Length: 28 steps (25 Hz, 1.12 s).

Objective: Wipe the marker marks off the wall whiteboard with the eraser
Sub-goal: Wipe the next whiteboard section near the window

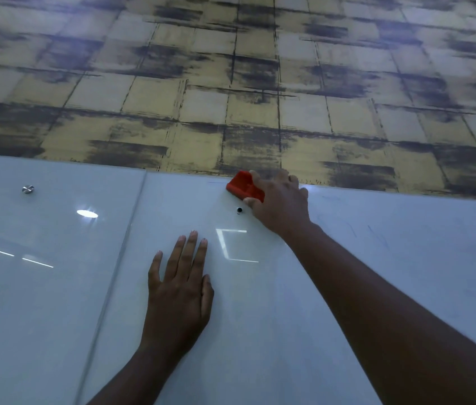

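Left hand [179, 293] flat on whiteboard [260, 331]; right hand [279, 204] grips red eraser [244, 187]

The eraser [244, 187] gripped in the right hand [279, 204] is bright red. Under both hands the whiteboard [289, 331] is glossy pale blue-white. Above the right hand, the wall [231, 83] shows a checkered pattern of yellow-beige squares smudged with black.

Left hand [180, 290] lying flat, fingers straight and together, thumb tucked alongside, forearm running down-left. Right hand [279, 201] reaching higher on an outstretched arm, fingers and thumb curling in a grip.
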Available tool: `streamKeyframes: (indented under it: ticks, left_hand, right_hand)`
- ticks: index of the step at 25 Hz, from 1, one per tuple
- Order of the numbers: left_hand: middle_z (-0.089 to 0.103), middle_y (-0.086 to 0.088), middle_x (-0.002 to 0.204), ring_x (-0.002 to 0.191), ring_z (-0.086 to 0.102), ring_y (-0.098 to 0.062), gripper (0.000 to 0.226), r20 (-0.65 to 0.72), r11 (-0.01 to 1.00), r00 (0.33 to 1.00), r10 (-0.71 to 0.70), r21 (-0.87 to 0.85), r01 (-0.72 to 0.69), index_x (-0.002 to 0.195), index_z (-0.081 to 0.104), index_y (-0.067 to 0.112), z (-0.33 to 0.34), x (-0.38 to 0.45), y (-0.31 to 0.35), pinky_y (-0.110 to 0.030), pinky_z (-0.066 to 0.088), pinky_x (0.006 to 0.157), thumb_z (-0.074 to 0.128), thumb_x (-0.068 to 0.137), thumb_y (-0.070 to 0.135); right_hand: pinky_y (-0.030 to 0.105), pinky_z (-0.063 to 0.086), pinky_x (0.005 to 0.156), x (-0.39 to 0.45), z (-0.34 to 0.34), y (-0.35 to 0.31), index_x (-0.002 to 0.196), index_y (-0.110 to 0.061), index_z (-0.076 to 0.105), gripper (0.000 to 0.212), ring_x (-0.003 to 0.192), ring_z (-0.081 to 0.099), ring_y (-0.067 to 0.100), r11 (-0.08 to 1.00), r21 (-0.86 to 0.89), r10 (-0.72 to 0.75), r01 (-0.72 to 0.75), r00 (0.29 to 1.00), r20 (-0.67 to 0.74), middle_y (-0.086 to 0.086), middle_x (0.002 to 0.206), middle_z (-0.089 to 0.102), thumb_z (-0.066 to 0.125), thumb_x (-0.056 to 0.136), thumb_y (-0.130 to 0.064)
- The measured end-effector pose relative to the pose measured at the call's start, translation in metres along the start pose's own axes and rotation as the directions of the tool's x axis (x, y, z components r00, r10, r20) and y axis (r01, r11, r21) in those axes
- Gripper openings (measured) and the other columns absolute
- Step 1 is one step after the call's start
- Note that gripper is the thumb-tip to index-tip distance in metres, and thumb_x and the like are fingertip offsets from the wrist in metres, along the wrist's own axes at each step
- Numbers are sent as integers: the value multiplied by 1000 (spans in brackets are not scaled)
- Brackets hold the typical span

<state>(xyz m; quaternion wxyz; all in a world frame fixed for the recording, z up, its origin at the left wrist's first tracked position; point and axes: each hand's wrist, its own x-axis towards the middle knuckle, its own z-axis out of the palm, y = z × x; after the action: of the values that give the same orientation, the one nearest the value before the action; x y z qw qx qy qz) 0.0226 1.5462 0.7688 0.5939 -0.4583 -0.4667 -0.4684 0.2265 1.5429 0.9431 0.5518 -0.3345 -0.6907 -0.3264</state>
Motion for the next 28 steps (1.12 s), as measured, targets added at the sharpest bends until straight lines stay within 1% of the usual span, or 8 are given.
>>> streamKeyframes:
  ticks: [4,8,11,14,17,22,25,28]
  left_hand:
    - [27,-7,175,162,26,-25,67,8,1000,1000,-1,-25,1,166,34,13,-1,-2,-1,-61,27,126,35,103,35]
    - [35,-9,171,157,36,-28,67,18,999,1000,-7,-52,8,163,41,12,-4,0,-3,-63,34,123,38,101,39]
    - [33,-6,172,159,32,-25,67,26,998,1000,-5,-57,7,164,39,14,-7,1,-6,-60,31,126,38,102,40]
    - [30,-3,174,161,28,-21,66,15,999,1000,-3,-51,3,165,37,16,-6,0,-7,-55,27,127,38,102,37]
    - [35,-7,172,158,35,-25,65,9,999,1000,9,-32,-9,162,42,13,-8,1,-5,-58,31,125,38,101,35]
    - [47,-13,164,151,48,-30,64,4,1000,1000,9,-16,-9,153,55,9,-18,9,-1,-58,37,117,38,98,36]
    - [49,-13,163,149,49,-30,63,0,999,999,38,-16,-38,150,58,8,-19,21,20,-57,36,115,39,97,37]
    - [49,-14,162,150,49,-30,64,18,997,998,67,-33,-67,150,58,6,-13,30,55,-59,38,116,38,98,37]
  right_hand:
    - [55,27,117,20,3,-48,158,-39,32,66,142,33,39,990,-56,-125,129,990,65,16,155,35,59,99,-50]
    - [55,32,113,19,20,-106,157,-37,35,64,136,41,35,973,-2,-232,233,972,41,11,146,42,60,99,-48]
    - [53,36,112,20,16,-93,156,-37,37,64,132,45,34,966,-2,-259,260,965,25,10,143,47,61,97,-51]
    - [49,38,112,23,2,-28,150,-40,46,60,130,49,30,993,76,-85,90,995,-57,5,141,54,67,94,-50]
    - [49,48,100,12,-12,51,147,-43,51,61,121,53,36,986,114,130,-120,987,-93,11,126,57,70,90,-54]
    - [50,53,95,-20,-22,127,145,-33,56,66,117,58,36,894,240,425,-379,886,-187,14,129,64,74,86,-57]
    - [51,53,90,-37,-9,108,147,-30,54,65,109,55,36,909,166,412,-382,884,-221,16,118,58,70,90,-55]
    - [45,52,86,-56,7,69,152,-35,45,65,104,52,30,980,57,196,-188,958,-211,10,114,53,61,93,-58]
